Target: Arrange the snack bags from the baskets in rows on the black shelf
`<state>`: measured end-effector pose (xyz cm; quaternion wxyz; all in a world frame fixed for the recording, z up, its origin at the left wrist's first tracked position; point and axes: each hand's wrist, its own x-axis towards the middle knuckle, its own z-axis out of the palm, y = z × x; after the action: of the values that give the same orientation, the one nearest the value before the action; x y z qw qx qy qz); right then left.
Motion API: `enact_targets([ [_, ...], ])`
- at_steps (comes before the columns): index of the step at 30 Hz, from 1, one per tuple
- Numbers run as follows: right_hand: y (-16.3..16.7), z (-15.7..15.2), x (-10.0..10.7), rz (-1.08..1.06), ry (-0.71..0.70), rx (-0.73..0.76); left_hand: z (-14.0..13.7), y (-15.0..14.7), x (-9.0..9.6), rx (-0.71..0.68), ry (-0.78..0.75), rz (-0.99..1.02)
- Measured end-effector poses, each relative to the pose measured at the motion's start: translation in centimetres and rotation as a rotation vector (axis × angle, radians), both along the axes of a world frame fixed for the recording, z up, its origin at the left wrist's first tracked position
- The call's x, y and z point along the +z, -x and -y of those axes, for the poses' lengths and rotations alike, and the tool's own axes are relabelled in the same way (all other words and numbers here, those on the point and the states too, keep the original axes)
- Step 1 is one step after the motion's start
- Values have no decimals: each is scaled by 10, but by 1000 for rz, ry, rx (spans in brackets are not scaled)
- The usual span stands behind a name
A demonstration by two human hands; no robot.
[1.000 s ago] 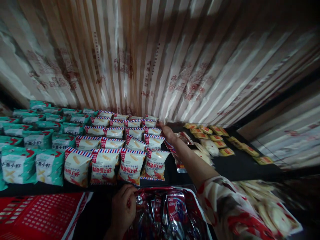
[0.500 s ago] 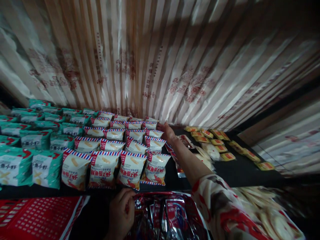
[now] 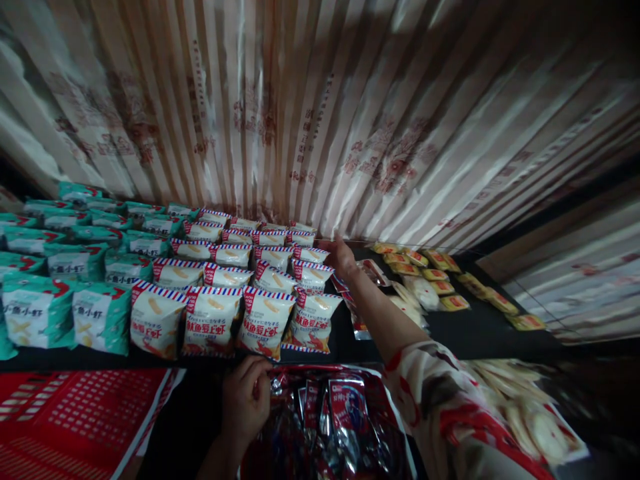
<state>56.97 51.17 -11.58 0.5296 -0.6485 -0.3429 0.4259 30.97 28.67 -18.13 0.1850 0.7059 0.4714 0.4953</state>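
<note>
My right hand [image 3: 342,257] reaches far over the dark table, at the right side of the back rows of white snack bags [image 3: 313,320]. Its fingers are stretched out towards a bag there; the tips are partly hidden, and I cannot tell whether they touch it. Below the front row, my left hand [image 3: 247,398] has its fingers curled over the upper left corner of a basket [image 3: 395,400]. Shiny dark red packets [image 3: 349,407] fill this basket. Beside my right forearm lie some flat red packets [image 3: 361,327], partly covered by the arm.
Green snack bags [image 3: 100,317] stand in rows at left. A red perforated basket [image 3: 95,407] sits at lower left. Yellow packets [image 3: 440,287] and pale round packs [image 3: 423,293] lie at right, more pale packs [image 3: 530,413] lower right. A pleated printed curtain [image 3: 280,113] hangs behind.
The view has shifted slightly, so the bags and baskets appear a little higher. My right hand stays beside the back rows, and my left hand stays at the basket corner.
</note>
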Motion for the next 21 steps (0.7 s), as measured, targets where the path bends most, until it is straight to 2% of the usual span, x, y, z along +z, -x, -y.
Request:
enact_targets([
  [2, -2, 14, 4, -45, -5, -81, 2, 1, 1, 0, 5, 3],
  [5, -1, 47, 7, -97, -120, -158, 6, 2, 1, -2, 3, 7],
  [7, 4, 77, 6, -124, -203, -165, 9, 2, 1, -5, -5, 10],
  [9, 11, 108, 0, -103, -228, -135, 14, 2, 1, -7, -16, 15],
  [13, 29, 165, -21, -33, -212, -188, 22, 0, -1, 0, -5, 12],
  [16, 45, 199, -37, 51, -177, -135, 28, -1, -4, 16, 22, -2],
  [21, 65, 226, -52, 169, -137, -64, 36, -2, -5, 36, 54, -19],
])
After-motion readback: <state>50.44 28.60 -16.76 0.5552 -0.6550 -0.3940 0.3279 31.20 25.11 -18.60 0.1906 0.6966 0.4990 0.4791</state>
